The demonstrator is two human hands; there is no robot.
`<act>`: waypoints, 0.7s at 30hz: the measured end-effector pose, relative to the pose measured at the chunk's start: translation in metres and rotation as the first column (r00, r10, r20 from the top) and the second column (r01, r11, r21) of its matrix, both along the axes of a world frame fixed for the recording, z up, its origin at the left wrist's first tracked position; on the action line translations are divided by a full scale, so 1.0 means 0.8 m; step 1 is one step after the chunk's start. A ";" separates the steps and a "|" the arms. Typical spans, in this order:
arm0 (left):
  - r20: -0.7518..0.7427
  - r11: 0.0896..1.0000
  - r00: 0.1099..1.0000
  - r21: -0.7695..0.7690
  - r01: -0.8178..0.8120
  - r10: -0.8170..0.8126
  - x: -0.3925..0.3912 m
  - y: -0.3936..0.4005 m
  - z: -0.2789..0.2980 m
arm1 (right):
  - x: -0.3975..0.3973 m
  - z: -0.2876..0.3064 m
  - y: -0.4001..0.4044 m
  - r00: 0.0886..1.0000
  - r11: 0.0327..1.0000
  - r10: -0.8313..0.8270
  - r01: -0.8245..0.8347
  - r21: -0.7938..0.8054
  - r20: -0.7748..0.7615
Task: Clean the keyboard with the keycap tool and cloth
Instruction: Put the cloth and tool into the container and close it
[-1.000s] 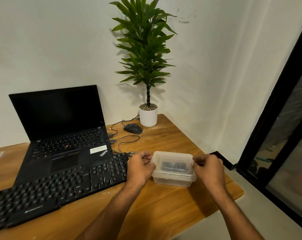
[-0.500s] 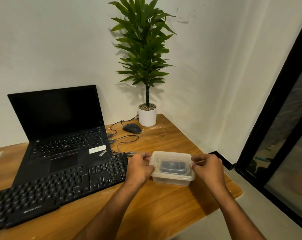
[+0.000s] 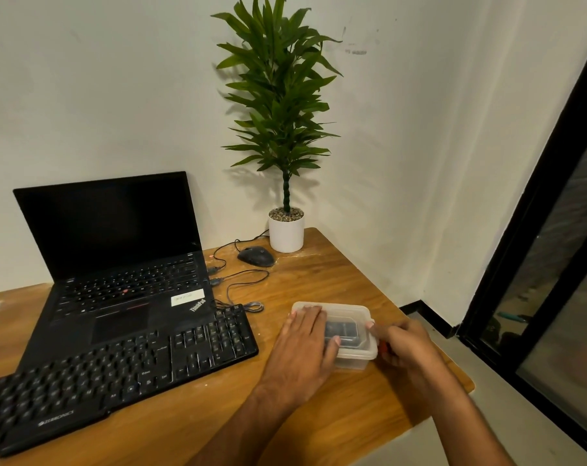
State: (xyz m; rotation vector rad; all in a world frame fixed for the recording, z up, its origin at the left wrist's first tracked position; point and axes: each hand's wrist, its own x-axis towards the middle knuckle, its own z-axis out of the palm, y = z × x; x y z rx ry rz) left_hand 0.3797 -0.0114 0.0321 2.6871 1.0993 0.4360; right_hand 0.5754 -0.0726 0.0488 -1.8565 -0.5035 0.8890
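On the lidded box [image 3: 352, 317], left hand [image 3: 305, 344] presses flat; right hand [image 3: 403, 344] pinches its corner.

Dim warm light, plant [image 3: 278, 105] shadowing the wall, edges bowed, sharp focus.

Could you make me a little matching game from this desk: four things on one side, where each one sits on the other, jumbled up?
Things:
1. potted plant
2. mouse
3. clear plastic container
4. external keyboard

Places:
A. under the left hand
B. in front of the laptop
C. in the desk's far corner by the wall
D. just left of the white pot

Pairs: 1-C, 2-D, 3-A, 4-B
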 end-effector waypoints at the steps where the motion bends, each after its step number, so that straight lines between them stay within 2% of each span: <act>1: -0.005 1.000 1.000 0.019 -0.005 0.006 0.000 0.000 -0.001 | 0.000 0.000 0.002 1.000 1.000 -0.008 0.008 0.010 0.002; 3: -0.020 0.999 1.000 0.045 -0.010 0.011 0.002 -0.001 -0.002 | -0.006 0.002 0.006 0.996 1.000 0.005 -0.006 0.010 0.092; 4: -0.030 0.999 0.999 0.046 -0.014 0.015 0.002 -0.003 -0.002 | -0.008 0.003 0.008 0.980 1.000 0.025 -0.023 -0.015 0.196; 6: -0.053 0.999 0.998 0.045 -0.019 0.021 0.003 -0.004 0.000 | -0.015 0.006 0.012 0.900 0.994 0.083 -0.043 -0.101 0.428; 8: -0.077 0.999 0.997 0.048 -0.023 0.027 0.004 -0.004 0.002 | -0.021 0.009 0.014 0.809 0.984 0.122 -0.025 -0.174 0.574; 16: -0.110 0.998 0.994 0.064 -0.019 0.026 0.007 -0.004 -0.001 | -0.046 0.020 0.010 0.601 0.972 0.185 0.004 -0.235 0.777; 21: -0.060 0.998 0.998 0.051 -0.028 0.031 0.006 -0.003 -0.004 | -0.067 0.032 0.006 0.402 0.963 0.268 -0.098 -0.250 0.876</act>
